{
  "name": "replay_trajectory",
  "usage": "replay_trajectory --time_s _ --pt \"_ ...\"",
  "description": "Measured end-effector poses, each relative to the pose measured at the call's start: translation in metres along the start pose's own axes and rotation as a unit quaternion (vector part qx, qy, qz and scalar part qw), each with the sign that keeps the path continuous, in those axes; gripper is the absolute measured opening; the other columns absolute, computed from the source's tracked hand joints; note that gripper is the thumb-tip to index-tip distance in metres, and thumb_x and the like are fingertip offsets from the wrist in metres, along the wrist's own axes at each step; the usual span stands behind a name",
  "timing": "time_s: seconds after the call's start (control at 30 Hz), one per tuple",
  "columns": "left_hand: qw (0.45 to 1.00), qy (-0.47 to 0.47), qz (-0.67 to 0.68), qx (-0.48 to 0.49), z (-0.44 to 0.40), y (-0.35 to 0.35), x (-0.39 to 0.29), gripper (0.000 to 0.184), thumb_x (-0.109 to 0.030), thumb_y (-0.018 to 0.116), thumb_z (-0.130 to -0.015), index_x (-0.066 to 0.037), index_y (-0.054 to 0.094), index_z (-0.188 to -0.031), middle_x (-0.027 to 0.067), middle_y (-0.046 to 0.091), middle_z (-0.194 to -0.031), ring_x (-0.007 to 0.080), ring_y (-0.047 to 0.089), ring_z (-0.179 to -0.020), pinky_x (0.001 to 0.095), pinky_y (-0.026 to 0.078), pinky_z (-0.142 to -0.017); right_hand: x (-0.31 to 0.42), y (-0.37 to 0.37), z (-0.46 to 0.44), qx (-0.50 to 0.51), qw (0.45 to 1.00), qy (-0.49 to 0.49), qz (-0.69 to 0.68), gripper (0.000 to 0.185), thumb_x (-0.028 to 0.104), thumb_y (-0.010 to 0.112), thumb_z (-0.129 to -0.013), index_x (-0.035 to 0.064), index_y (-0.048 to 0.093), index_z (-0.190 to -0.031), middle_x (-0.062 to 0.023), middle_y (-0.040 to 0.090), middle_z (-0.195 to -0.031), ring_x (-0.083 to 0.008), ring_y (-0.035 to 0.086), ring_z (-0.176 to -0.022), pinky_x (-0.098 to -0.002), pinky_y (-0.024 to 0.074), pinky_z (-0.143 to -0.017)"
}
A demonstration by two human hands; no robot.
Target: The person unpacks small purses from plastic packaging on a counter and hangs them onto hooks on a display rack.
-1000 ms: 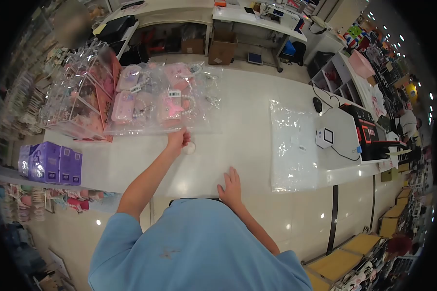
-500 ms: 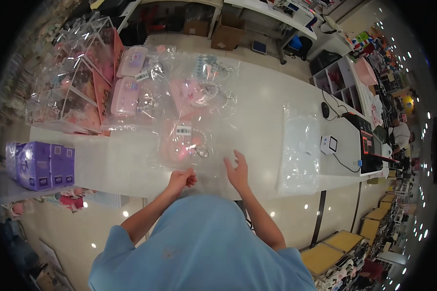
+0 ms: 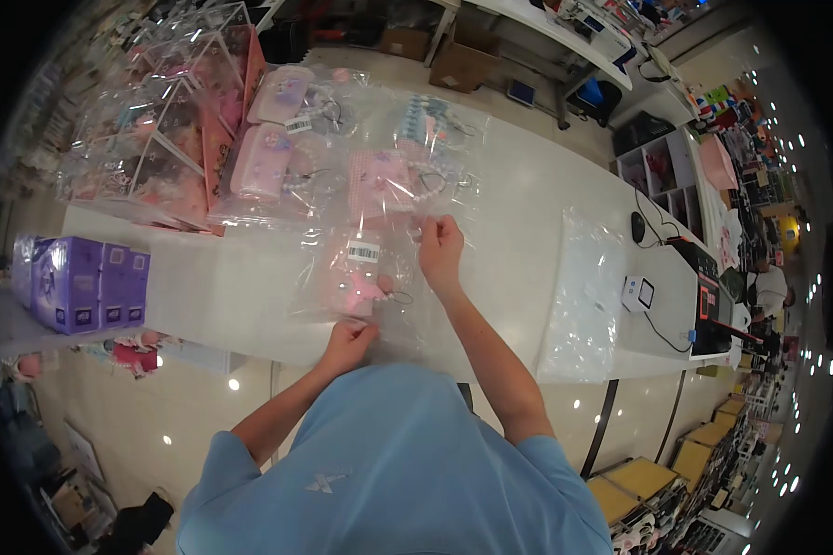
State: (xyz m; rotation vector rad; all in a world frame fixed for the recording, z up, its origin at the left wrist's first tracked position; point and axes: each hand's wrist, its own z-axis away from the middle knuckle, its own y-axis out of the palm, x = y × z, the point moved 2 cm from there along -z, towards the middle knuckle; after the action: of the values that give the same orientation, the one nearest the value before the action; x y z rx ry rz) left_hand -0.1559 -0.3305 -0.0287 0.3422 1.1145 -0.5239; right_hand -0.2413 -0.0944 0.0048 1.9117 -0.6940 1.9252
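- White barcode label [image 3: 364, 252] on the near bag [image 3: 352, 290], centre of the frame, its bars running up and down; the digits are too small to read
- A second barcode label [image 3: 297, 124] lies slightly tilted between the pink cases [image 3: 261, 164], upper left of the frame
- Purple boxes [image 3: 68, 285] at the left edge carry small pale print, not legible; the blue shirt [image 3: 389, 462] has a light mark like an X on the chest
- The near bag lies flat on the white counter [image 3: 518, 176], the long axis of its pink contents running up and down the frame; a pink star-like shape sits toward the lower end, a beaded loop to its right
- Behind it, a bag with a pink pouch [image 3: 380, 178] lies farther up the frame, a beaded loop at its right
- Left hand [image 3: 348, 344]: fingers curled nearly closed, thumb and fingertips pinching the near bag's lower edge
- Right hand [image 3: 442, 250]: fingers bent inward, fingertips by clear film near that bag's upper right; whether it grips cannot be told
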Motion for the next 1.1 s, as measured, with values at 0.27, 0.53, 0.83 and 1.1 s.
replay_trajectory --time_s 0.27,0.53,0.83,1.1 --pt "0.965 0.232 -0.12 0.029 -0.007 0.041 -0.044 0.016 -0.014 0.064 -0.089 -0.001 0.073 -0.085 0.0177 0.062 -0.064 0.0214 0.057 -0.052 0.0348 0.042 -0.051 0.098 -0.076 0.036 -0.118 0.981 -0.144 -0.051 0.011 0.0 0.046 -0.097 -0.0031 0.055 -0.092 -0.0183 0.065 -0.114 -0.0198 0.065 -0.099 -0.0294 0.056 -0.077" --pt "0.86 0.449 -0.207 0.129 -0.062 0.109 -0.109 0.014 -0.013 0.066 -0.086 -0.001 0.071 -0.081 0.0176 0.066 -0.081 0.0338 0.062 -0.07 0.0386 0.047 -0.062 0.117 -0.201 0.084 -0.376 0.908 -0.185 0.024 0.016 0.01 0.041 -0.103 -0.0023 0.051 -0.101 -0.0201 0.06 -0.129 -0.0312 0.062 -0.118 -0.0368 0.058 -0.08" --pt "0.95 0.062 -0.161 0.259 -0.125 0.106 -0.04 0.025 -0.021 0.069 -0.087 0.004 0.07 -0.079 0.0098 0.065 -0.087 0.0174 0.064 -0.079 0.0319 0.051 -0.07 -0.043 -0.255 0.191 -0.446 0.86 0.224 -0.104 0.04 0.016 0.056 -0.095 -0.0077 0.05 -0.126 -0.0193 0.06 -0.119 -0.0258 0.062 -0.105 -0.0353 0.0541 -0.076" --pt "0.964 -0.084 0.069 0.243 -0.096 0.085 -0.003 0.027 -0.022 0.058 -0.099 0.002 0.069 -0.101 0.0049 0.068 -0.095 0.0133 0.065 -0.087 0.0295 0.054 -0.079 -0.004 -0.198 0.175 -0.259 0.942 0.031 0.21 0.015 0.013 0.067 -0.089 0.0007 0.063 -0.098 -0.0104 0.065 -0.087 -0.0164 0.063 -0.078 -0.0311 0.0489 -0.069"
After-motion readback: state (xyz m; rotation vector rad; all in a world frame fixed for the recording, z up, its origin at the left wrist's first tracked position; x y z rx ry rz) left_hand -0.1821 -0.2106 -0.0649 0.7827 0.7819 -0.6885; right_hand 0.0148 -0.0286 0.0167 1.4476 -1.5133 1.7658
